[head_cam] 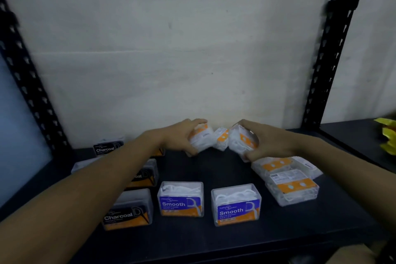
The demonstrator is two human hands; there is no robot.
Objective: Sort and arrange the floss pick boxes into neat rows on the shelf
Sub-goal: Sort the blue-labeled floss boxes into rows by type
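Observation:
At the back of the dark shelf, my left hand grips a clear floss pick box with white picks. My right hand grips a second white box, and a third sits squeezed between the two. Two blue "Smooth" boxes stand upright at the front centre. Black "Charcoal" boxes stand on the left, one more partly hidden under my left forearm. Two white boxes lie tilted at the right.
Black perforated shelf uprights rise at the left and right. A white wall closes the back. Yellow packaging sits on the neighbouring shelf at the far right.

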